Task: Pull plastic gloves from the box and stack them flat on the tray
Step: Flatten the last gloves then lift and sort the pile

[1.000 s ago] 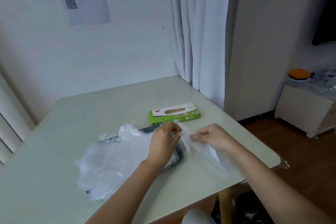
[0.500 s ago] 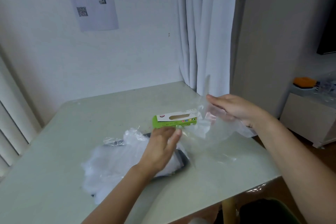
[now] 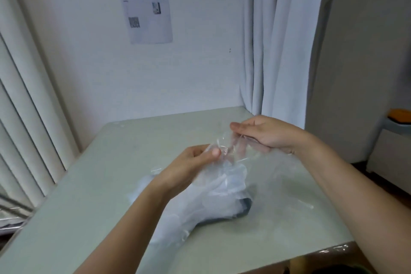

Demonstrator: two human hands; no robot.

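Cling is the risk: the glove [image 3: 230,148], pinched by the left grip [image 3: 191,167] and held by the right grip [image 3: 266,134] above the tray [image 3: 245,207] on the desk [image 3: 89,207], may fold (or drag the loose pile [image 3: 213,200] off) when lowered.

Tray: dark grey tray [image 3: 246,206] mostly hidden beneath heap of clear plastic gloves [image 3: 213,202]; one corner shows.
Wall: white paper sheet [image 3: 145,6], print unreadably blurred.
Right edge: orange object [image 3: 400,115] cut off.

Glove pile [image 3: 200,209] on tray [image 3: 245,208] on counter [image 3: 89,207], glove [image 3: 233,153] above it between left hand [image 3: 189,169] and right hand [image 3: 269,133], curtain [image 3: 266,51] behind.
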